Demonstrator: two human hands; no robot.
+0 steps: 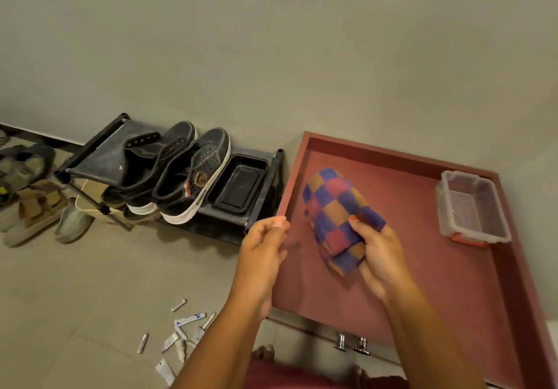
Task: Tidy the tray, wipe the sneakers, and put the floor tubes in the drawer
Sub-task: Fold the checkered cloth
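Both forearms rise from the bottom edge, at about 6 o'clock. At centre right the right hand grips a folded checked cloth of blue, red and orange squares, fingers curled round its lower end, holding it above the open reddish-brown drawer. To its left, at about 9 o'clock of the cloth, the left hand holds nothing, its fingers loosely bent, fingertips just beside the drawer's near left corner. At the drawer's far right side, toward 2 o'clock from the cloth, stands a clear plastic container with red clips. Two metal handles show on the front below the drawer, near 6 o'clock. On the floor at about 7 o'clock lie the scattered small tubes, white and silver, well apart from the drawer. Toward 10 o'clock a low black shoe rack stands against the wall; on its top shelf the pair of dark sneakers with white soles rests side by side, and just to their right sits a shallow black tray. More footwear, sandals and slip-ons, lies on the floor at 9 o'clock, left of the rack.
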